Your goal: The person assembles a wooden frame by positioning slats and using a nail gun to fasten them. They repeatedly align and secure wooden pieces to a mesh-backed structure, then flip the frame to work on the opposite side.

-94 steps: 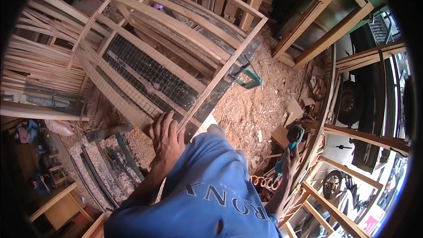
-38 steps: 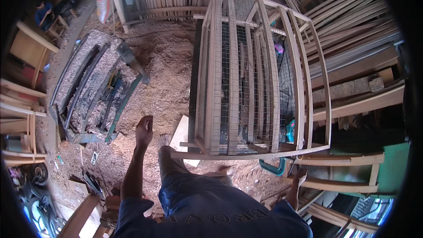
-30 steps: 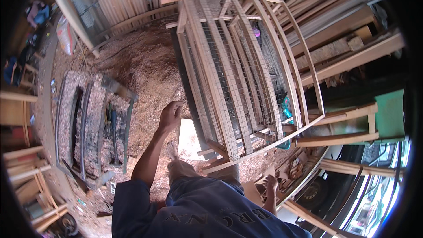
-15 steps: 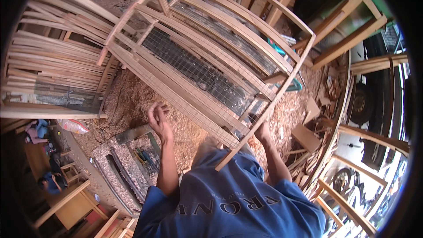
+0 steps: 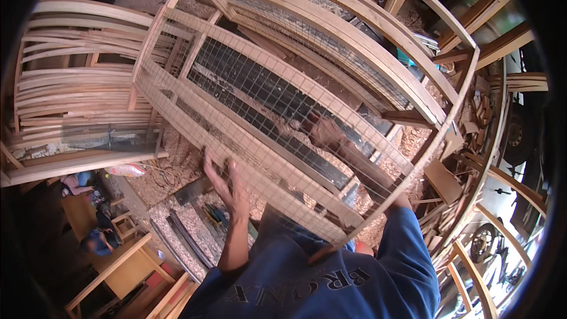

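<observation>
A large cage-like frame of pale wooden bars (image 5: 322, 22), faced with wire mesh (image 5: 266, 106), stands tilted in front of me. Beside its near lower rail, my left hand (image 5: 229, 188) is raised with the fingers spread; it holds nothing, and I cannot tell whether the fingertips touch the wood. My right arm reaches inside the frame from the right end. Through the mesh I see my right hand (image 5: 326, 133) with its fingers curled, above a long dark board (image 5: 242, 85). What those fingers hold, if anything, is hidden.
Stacked wooden strips (image 5: 82, 77) lie at the left, and wood shavings (image 5: 177, 168) cover the floor. Tools (image 5: 217, 214) rest near my left forearm. Offcuts (image 5: 443, 180) and leaning timber bound the right side. A person (image 5: 97, 239) is at the far lower left.
My right hand has moved from the frame's near right corner to inside it, behind the mesh. My left hand has spread its fingers and come closer to the rail. The frame looks larger and nearer.
</observation>
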`<state>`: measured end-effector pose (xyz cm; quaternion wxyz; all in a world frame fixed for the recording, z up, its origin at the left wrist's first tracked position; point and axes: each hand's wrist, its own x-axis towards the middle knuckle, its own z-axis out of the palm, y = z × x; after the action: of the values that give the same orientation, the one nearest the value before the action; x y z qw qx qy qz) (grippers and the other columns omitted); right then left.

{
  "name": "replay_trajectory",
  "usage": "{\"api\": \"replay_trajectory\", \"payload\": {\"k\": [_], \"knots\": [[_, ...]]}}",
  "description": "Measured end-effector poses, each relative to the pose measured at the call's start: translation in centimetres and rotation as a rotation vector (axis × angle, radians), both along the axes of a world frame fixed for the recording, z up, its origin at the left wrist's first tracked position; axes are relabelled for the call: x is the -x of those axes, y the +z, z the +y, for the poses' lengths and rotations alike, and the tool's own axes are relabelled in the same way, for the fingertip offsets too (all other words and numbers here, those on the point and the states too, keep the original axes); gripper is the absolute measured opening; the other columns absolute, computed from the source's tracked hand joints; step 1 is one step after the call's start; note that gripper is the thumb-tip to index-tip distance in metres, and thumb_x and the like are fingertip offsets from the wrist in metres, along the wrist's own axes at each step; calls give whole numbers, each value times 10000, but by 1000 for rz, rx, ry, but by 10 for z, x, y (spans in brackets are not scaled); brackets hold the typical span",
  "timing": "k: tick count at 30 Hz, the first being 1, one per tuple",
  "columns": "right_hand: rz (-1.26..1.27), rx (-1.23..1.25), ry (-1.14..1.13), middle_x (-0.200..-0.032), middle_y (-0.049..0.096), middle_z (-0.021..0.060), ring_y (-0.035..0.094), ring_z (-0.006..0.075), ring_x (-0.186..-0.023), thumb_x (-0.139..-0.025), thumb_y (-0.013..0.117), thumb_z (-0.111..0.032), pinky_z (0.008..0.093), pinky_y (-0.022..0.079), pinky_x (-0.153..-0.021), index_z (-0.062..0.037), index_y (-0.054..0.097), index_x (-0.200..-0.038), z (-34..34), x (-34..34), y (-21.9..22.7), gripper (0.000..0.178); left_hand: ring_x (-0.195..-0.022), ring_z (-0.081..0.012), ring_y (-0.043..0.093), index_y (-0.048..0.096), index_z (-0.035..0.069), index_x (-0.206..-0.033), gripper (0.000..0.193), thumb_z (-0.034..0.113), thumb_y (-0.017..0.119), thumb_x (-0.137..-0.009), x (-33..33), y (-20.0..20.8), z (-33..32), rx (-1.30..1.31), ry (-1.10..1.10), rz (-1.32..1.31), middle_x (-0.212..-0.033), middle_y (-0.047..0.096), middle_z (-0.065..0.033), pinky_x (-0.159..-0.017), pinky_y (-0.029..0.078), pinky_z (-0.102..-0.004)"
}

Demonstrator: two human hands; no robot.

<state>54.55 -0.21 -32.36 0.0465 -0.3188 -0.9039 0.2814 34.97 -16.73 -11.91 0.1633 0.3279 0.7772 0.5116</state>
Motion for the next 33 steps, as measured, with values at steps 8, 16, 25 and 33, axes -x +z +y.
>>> {"api": "replay_trajectory", "payload": {"k": [8,16,25,33], "knots": [[-32,124,-30,-1029,690,160,682,311,-886,-949,598,-193,410,573,-749,-38,632,-1272,27,60,-28,360,-1490,-318,252,234,19,-1577,662,375,439,-1058,-10,-10,-1,24,44,-4,-1609,232,-194,-1216,225,-461],[21,245,-89,-1000,689,137,677,273,-867,-975,596,-215,385,566,-743,-13,636,-1260,32,67,-34,351,-1518,-329,189,180,52,-1592,631,355,405,-1085,-11,-11,-2,52,67,-26,-1647,151,-195,-1230,201,-469],[625,1020,-347,-967,687,110,671,231,-845,-1004,593,-240,358,558,-735,14,641,-1245,-29,-21,18,354,-1292,-237,483,427,-39,-1420,412,194,448,-1081,-69,-16,-47,-187,207,-77,-1394,515,-167,-1127,342,-371],[852,963,-611,-814,650,60,580,121,-668,-1045,558,-207,270,493,-610,17,668,-1153,-109,-195,92,272,-1163,-267,577,544,-27,-1274,284,-22,533,-990,-117,-8,-92,-370,105,80,-1346,531,-175,-981,499,-381]]}}
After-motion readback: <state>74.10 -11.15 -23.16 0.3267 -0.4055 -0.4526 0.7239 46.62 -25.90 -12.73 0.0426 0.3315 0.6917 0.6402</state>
